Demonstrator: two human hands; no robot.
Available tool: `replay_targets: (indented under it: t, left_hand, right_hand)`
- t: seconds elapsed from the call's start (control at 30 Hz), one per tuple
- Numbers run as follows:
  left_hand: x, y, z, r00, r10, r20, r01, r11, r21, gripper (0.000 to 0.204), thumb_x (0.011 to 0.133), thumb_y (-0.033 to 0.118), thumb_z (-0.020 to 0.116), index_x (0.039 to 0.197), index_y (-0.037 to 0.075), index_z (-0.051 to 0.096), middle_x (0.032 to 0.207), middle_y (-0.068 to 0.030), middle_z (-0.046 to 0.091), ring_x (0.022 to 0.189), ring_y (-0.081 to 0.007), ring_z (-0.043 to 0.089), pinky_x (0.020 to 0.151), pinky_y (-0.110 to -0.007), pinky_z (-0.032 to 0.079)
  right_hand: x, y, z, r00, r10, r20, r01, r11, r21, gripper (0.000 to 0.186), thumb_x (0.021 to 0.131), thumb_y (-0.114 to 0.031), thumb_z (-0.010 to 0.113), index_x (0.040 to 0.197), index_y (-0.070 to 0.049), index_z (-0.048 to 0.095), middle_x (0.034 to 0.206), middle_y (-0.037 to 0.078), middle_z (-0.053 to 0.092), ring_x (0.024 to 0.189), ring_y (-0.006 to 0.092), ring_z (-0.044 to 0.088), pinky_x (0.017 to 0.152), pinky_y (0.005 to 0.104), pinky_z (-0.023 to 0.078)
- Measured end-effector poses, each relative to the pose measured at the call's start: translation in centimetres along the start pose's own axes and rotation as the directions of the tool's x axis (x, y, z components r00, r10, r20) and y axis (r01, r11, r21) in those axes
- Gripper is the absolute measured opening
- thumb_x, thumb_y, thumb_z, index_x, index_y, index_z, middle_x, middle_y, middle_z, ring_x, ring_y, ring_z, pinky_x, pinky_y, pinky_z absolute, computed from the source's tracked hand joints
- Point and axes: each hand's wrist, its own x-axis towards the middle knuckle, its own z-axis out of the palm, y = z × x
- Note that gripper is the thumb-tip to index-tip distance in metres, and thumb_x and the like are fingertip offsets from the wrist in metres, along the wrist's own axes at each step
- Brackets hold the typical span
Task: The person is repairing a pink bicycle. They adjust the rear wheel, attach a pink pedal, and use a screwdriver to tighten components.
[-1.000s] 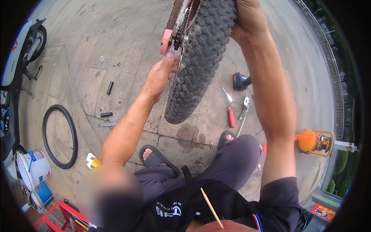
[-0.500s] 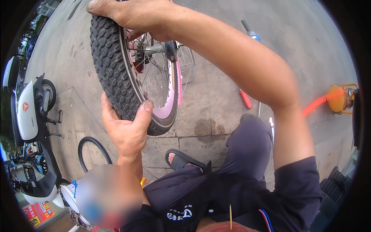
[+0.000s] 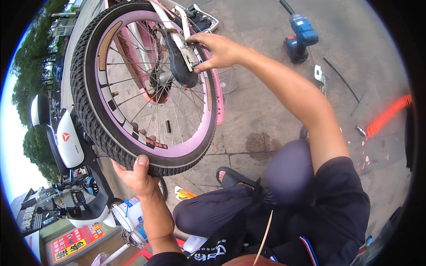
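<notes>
The left hand grips the knobby black tyre of a pink-rimmed wheel; right hand fingers pinch its axle nut.

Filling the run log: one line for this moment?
left hand: grips tyre underneath | right hand: at rear axle | blue power tool: on pavement

Bicycle frame: cut off by the top edge. Left hand: fingers hidden behind tyre. White bucket: partly hidden by forearm. Scooter: cut by fisheye rim. Small pavement bits: too small to tell.
</notes>
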Motion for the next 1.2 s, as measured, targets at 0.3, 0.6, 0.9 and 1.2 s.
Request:
replay_targets:
  t: [0.3,0.6,0.9,1.2]
  left_hand:
    - [-1.4,-0.5,-0.8,0.999,-0.006,-0.032,0.008,0.999,0.051,0.084,0.075,0.016,0.072,0.147,-0.007,0.036,0.135,-0.0283,0.054,0.111,-0.0367,0.066,0.089,-0.05,0.062]
    - [-1.6,-0.6,0.2,0.999,-0.03,-0.031,0.03,1.0,-0.005,0.095,0.072,0.021,0.077,0.151,-0.006,0.03,0.141,-0.0256,0.048,0.121,-0.0324,0.058,0.096,-0.049,0.056]
    - [-1.8,-0.5,0.9,0.996,-0.063,-0.065,0.057,0.995,-0.081,0.093,0.072,0.018,0.083,0.148,-0.006,0.034,0.141,-0.0238,0.047,0.117,-0.0333,0.06,0.094,-0.048,0.058]
    - [-1.9,-0.7,0.5,0.998,-0.039,-0.053,0.037,0.998,-0.043,0.09,0.075,0.017,0.074,0.149,-0.008,0.03,0.144,-0.0278,0.043,0.12,-0.0348,0.058,0.097,-0.05,0.056]
  right_hand:
    - [0.9,0.9,-0.3,0.993,-0.082,0.089,0.068,0.986,0.155,0.059,0.069,-0.026,0.09,0.12,-0.011,0.065,0.132,0.016,0.062,0.127,0.0297,0.053,0.107,0.0405,0.045]
    - [0.5,1.3,0.2,0.988,-0.15,0.029,0.141,0.968,0.209,0.037,0.07,-0.026,0.09,0.1,-0.011,0.074,0.14,0.026,0.056,0.131,0.0362,0.051,0.106,0.0432,0.045]
    - [0.8,2.3,1.4,0.976,-0.204,-0.075,0.216,0.948,0.234,0.031,0.07,-0.023,0.089,0.093,-0.006,0.075,0.133,0.025,0.063,0.118,0.0351,0.059,0.098,0.042,0.049]
    - [0.7,2.1,1.7,0.978,-0.182,-0.099,0.202,0.944,0.259,0.029,0.069,-0.019,0.089,0.091,-0.007,0.074,0.131,0.022,0.064,0.114,0.0327,0.06,0.097,0.0409,0.05]
